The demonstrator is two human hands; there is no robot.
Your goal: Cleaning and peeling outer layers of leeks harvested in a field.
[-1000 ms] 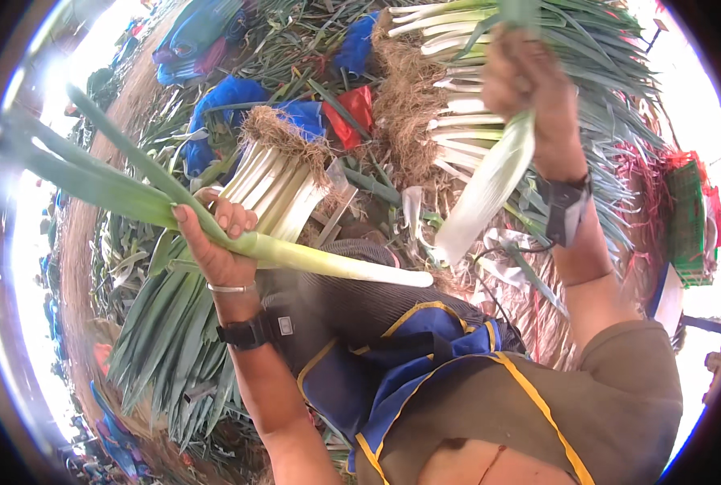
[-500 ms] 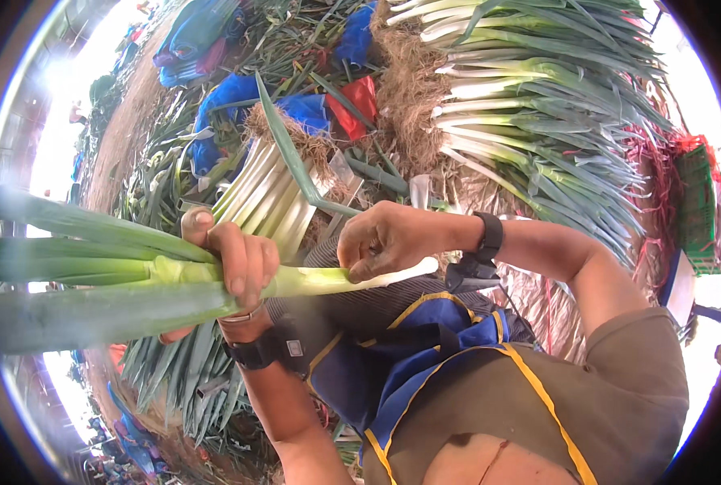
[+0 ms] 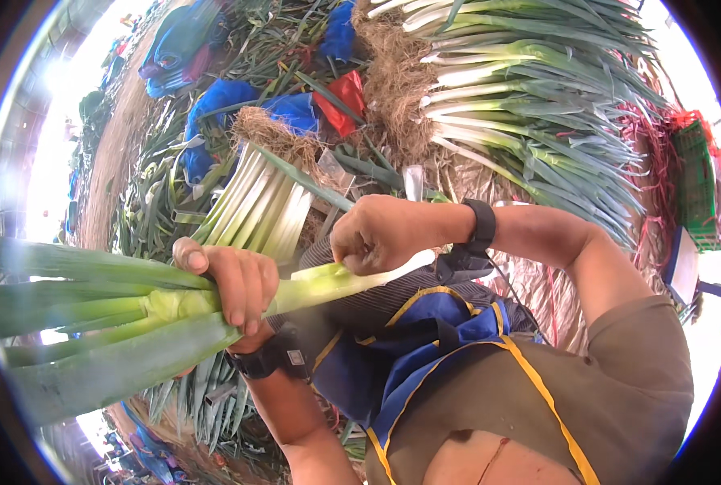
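My left hand (image 3: 239, 287) is wrapped round a leek (image 3: 300, 297) just below its fanned green leaves, which spread off to the left. The leek lies across my lap, its pale root end pointing right. Against its pale shank my right hand (image 3: 368, 234) is closed in a fist, gripping an outer leaf of the leek. A long green leaf blade (image 3: 304, 179) sticks out up and left from behind that fist. At the fist, a strip of the layer stands slightly off the shank. The fingertips of my right hand are partly hidden.
Beyond my hands lies a bunch of leeks (image 3: 247, 202), roots away from me. A large row of leeks (image 3: 522, 113) fills the far right. Loose leaf trimmings, blue plastic (image 3: 215, 105) and red plastic (image 3: 343, 101) lie at the far left. A green crate (image 3: 694, 186) stands at right.
The leek's leafy end has dipped and spread a little. A strip now stands away from the shank at my right fist, and the long leaf blade has swung lower.
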